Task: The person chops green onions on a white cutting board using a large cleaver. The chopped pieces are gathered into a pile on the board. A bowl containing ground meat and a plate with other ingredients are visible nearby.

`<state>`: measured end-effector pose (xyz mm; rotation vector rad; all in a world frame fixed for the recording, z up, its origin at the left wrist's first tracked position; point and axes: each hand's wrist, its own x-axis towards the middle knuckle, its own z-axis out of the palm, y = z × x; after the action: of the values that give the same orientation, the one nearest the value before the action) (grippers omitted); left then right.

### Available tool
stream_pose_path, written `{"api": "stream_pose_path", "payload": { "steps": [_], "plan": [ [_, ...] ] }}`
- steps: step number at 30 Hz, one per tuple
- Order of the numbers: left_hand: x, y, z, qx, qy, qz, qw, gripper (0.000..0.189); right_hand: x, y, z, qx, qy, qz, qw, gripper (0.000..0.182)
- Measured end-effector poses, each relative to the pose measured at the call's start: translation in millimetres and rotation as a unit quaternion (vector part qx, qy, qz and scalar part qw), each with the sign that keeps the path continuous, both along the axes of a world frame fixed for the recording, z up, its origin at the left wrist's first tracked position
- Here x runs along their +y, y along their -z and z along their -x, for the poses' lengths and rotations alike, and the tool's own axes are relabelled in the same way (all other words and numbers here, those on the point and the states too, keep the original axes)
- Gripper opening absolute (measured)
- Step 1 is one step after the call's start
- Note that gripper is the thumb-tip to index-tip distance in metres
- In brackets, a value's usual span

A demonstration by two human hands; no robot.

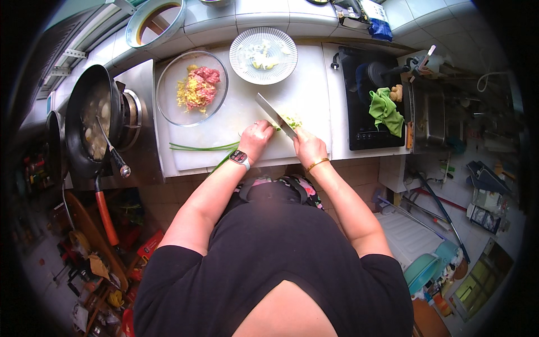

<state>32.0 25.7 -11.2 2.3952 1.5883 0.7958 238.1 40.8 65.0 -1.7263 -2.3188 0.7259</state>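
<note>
My right hand (310, 146) grips a kitchen cleaver (276, 114) by its handle, the blade slanting up and to the left over the white cutting board (198, 160). Beside the blade, my left hand (256, 137) is closed on a bunch of green onions (202, 147), whose long stalks trail left and over the board's front edge. Chopped green onion (293, 122) lies on the blade's right side. A glass bowl (163, 110) at the board's left holds raw ground meat (204, 84) with minced yellow bits. Behind the cleaver, a striped plate (240, 44) carries pale chopped pieces (264, 59).
A wok (73, 126) with food in liquid and a ladle (110, 145) stands on the gas stove (139, 164) at left. To the right, a black induction cooktop (356, 122) bears a green cloth (386, 110) and ginger (396, 92). A bowl of dark liquid (160, 23) sits back left.
</note>
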Motion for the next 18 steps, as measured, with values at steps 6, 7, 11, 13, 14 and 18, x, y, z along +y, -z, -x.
{"api": "stream_pose_path", "payload": {
  "steps": [6, 7, 11, 13, 14, 18],
  "plan": [
    [4, -7, -2, 0.008, 0.001, -0.026, 1.000, 0.007, -6, 7, -2, 0.010, -0.001, -0.017, 1.000, 0.011],
    [4, -6, -1, 0.011, 0.002, -0.026, 1.000, 0.007, -7, 9, -2, 0.009, 0.000, -0.018, 1.000, 0.010],
    [4, -6, 0, 0.015, 0.009, -0.022, 1.000, 0.007, -3, 19, 7, -0.035, -0.001, 0.012, 0.999, 0.009],
    [4, -7, -1, 0.014, 0.011, -0.017, 1.000, 0.007, 2, 26, 12, -0.008, -0.001, -0.010, 1.000, 0.010],
    [4, -7, -1, 0.013, 0.011, -0.015, 1.000, 0.007, 2, 28, 12, -0.006, 0.003, -0.011, 1.000, 0.010],
    [4, -6, -1, 0.015, 0.014, -0.007, 1.000, 0.007, 4, 21, 13, 0.019, 0.005, -0.022, 1.000, 0.010]
  ]
}}
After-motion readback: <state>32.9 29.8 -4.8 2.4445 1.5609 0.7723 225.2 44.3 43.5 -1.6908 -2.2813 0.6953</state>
